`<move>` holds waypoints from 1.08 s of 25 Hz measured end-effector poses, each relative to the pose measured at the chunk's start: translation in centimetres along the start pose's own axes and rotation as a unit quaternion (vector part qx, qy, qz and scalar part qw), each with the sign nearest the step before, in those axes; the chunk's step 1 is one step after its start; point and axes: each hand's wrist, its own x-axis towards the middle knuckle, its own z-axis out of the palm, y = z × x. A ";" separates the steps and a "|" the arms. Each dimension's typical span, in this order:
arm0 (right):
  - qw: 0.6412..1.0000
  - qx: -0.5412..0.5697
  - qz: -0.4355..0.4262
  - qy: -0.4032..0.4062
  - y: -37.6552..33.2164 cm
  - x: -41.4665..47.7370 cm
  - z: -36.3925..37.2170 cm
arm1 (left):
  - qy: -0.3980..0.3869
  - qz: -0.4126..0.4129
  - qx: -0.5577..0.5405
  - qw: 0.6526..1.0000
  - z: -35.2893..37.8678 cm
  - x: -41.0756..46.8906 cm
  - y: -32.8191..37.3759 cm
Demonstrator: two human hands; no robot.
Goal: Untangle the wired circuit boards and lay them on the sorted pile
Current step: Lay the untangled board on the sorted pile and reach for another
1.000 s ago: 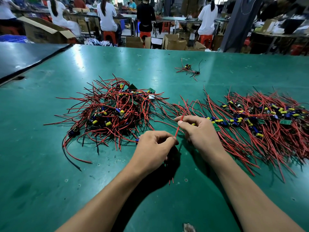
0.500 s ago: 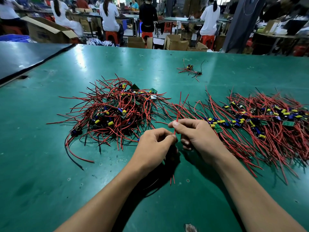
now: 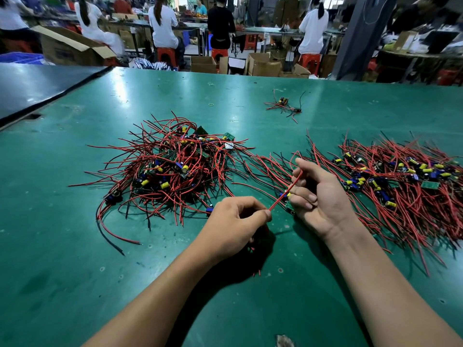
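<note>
A tangled heap of circuit boards with red and black wires lies on the green table, left of centre. The sorted pile, its wires combed one way, spreads along the right. Between them my left hand pinches the near end of a red wire. My right hand, palm turned up, holds the same wire between thumb and forefinger, with a small green board tucked under its curled fingers. The wire runs taut between both hands.
A small stray bundle of wired boards lies farther back on the green table. A dark table adjoins at the left. Several seated people, red stools and cardboard boxes stand beyond the far edge.
My right hand has rolled palm up and shifted right, drawing the red wire taut away from my left hand. The small board now shows under its fingers.
</note>
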 end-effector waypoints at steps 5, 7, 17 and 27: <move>1.000 -0.016 0.008 -0.023 0.4 -0.3 0.5 | 0.015 -0.015 -0.029 0.999 0.0 0.1 -0.1; 0.998 -0.061 0.003 -0.020 0.9 -0.1 0.5 | 0.028 -0.034 -0.090 0.995 -0.1 0.1 0.1; 0.934 -0.329 -0.094 -0.101 2.9 -0.6 0.0 | 0.114 -0.072 -0.271 0.953 -1.9 0.5 1.6; 0.813 -0.436 -0.370 -0.110 5.2 -2.0 1.4 | 0.180 -0.056 -0.348 0.918 -2.4 0.7 2.0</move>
